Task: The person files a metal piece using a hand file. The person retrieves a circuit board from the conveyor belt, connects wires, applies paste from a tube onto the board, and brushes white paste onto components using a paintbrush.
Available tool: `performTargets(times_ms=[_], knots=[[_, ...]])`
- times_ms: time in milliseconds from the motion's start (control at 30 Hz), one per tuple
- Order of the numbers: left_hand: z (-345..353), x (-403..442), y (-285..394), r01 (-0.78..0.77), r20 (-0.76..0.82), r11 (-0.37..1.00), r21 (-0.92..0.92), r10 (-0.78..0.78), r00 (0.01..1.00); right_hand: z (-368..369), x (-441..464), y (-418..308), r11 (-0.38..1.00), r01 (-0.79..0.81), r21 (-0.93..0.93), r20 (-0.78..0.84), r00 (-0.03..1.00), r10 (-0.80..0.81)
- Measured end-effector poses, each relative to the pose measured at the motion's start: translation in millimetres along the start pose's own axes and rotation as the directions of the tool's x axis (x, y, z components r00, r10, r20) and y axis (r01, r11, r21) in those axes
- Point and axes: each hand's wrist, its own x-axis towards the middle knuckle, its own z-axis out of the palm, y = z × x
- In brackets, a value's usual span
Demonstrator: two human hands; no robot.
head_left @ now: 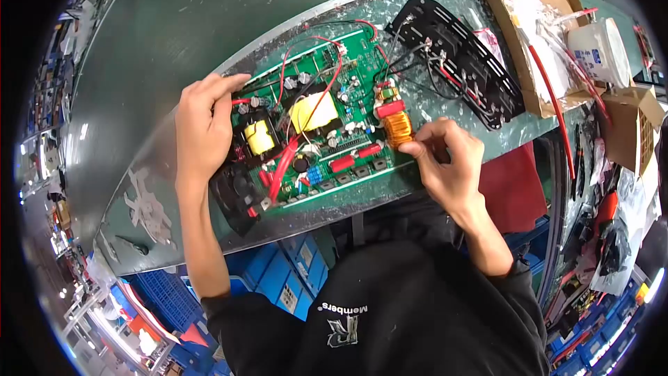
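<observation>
A green circuit board [358,104] crowded with parts lies on the bench in front of me. It carries yellow-wrapped transformers [313,112], an orange copper coil [399,129] and thick red wires. My left hand [203,122] is closed on the board's left end, its fingertips beside the red and black wires there. At the right end, my right hand [451,160] pinches the board's edge, thumb tip right by the copper coil. A black fan [235,191] sits below my left hand. Wires link the board to a slotted black panel [456,63] beyond it.
A cardboard tray [539,94] with white material and a white tub [600,52] stands at the right, red tubes hanging over its side. Near it is a small cardboard box [632,125]. White scraps [147,209] lie at the left; blue bins [289,275] are under the bench.
</observation>
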Motion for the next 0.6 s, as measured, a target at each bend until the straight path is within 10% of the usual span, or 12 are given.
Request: performTargets(times_ms=[167,367,433,500,600], knots=[[0.8,-2.5,-5.1,-0.055,-0.028,0.998,0.023,0.056,0.998,-1.5,-0.5,-7.0,1.0,-0.014,-0.02,-0.017,1.0,0.013],[-3.5,-52.3,7.9,0.014,-0.432,0.997,0.069,0.017,0.902,-51.6,-22.5,-14.3,0.995,0.015,0.103,-0.06,0.998,-0.009],[8.9,-77.4,-1.7,-0.041,-0.396,0.967,-0.253,-0.065,0.916,-76.9,-49.3,-10.0,0.986,-0.062,0.157,-0.212,0.973,0.095],[20.4,-92.2,-0.7,-0.022,-0.341,0.964,-0.266,-0.072,0.937,-85.1,-83.0,-0.4,0.915,-0.263,0.306,-0.466,0.797,0.385],[24.4,-96.0,7.1,0.031,-0.329,0.952,-0.304,-0.136,0.935,-110.1,-101.1,17.5,0.55,-0.226,0.804,-0.406,0.466,0.786]])
